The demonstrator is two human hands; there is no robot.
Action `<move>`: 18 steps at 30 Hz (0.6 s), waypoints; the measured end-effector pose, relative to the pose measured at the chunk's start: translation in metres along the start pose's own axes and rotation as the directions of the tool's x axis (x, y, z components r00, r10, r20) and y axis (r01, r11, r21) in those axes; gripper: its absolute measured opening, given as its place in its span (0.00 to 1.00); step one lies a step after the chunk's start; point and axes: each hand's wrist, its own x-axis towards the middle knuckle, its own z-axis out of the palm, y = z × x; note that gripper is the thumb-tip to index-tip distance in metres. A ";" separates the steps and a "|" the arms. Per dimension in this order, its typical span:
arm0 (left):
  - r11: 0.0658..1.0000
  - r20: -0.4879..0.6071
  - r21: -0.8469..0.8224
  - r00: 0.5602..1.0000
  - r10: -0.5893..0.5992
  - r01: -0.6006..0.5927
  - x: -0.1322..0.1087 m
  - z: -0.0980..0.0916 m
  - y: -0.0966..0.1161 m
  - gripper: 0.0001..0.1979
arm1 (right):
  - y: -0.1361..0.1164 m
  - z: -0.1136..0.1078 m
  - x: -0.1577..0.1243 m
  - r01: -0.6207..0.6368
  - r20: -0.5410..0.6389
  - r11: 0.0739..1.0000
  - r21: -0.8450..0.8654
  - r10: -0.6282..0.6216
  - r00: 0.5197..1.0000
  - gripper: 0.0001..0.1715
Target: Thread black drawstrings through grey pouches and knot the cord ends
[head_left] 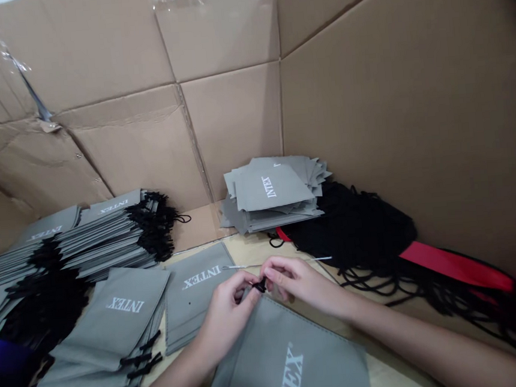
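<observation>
My left hand (233, 311) and my right hand (298, 280) meet at the upper corner of a grey pouch (293, 341) printed INTEX. Between their fingertips is a small black drawcord (259, 286), pinched from both sides at the pouch's corner. Fingers hide most of the cord. Just behind the hands lies a thin metal rod (322, 258) with a loop at its left end. Beside my left hand, flat grey pouches (195, 301) rest on the table.
Finished-looking grey pouches with black cords stand in stacks (104, 246) at left; more lie fanned out (128, 313) nearer. A pile of grey pouches (275, 186) sits at the back. Black cords (360, 226) with a red strip (458, 266) lie at right. Cardboard walls (391, 115) enclose the table.
</observation>
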 end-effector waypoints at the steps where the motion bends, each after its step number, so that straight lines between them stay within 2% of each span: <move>1: 1.000 0.009 0.001 1.000 -0.004 0.004 0.000 0.000 0.000 0.06 | -0.002 0.000 -0.002 0.013 -0.010 0.994 -0.110 -0.014 1.000 0.20; 5: 0.999 0.037 0.024 0.999 -0.037 0.037 -0.001 0.001 -0.001 0.07 | -0.008 -0.001 -0.007 0.102 0.014 0.867 -0.487 -0.109 0.994 0.15; 8: 0.998 0.049 0.034 0.997 -0.053 0.051 -0.001 0.002 -0.001 0.08 | -0.009 -0.003 -0.007 0.172 0.059 0.805 -0.568 -0.168 0.984 0.15; 12: 0.998 0.048 -0.005 0.997 -0.059 0.060 0.000 0.004 -0.006 0.08 | -0.006 -0.004 -0.004 0.201 0.052 0.803 -0.561 -0.208 0.977 0.17; 18: 0.976 0.038 -0.154 0.988 -0.151 0.155 0.003 0.002 -0.016 0.14 | 0.000 -0.002 -0.001 0.105 -0.030 0.938 -0.331 -0.121 0.992 0.16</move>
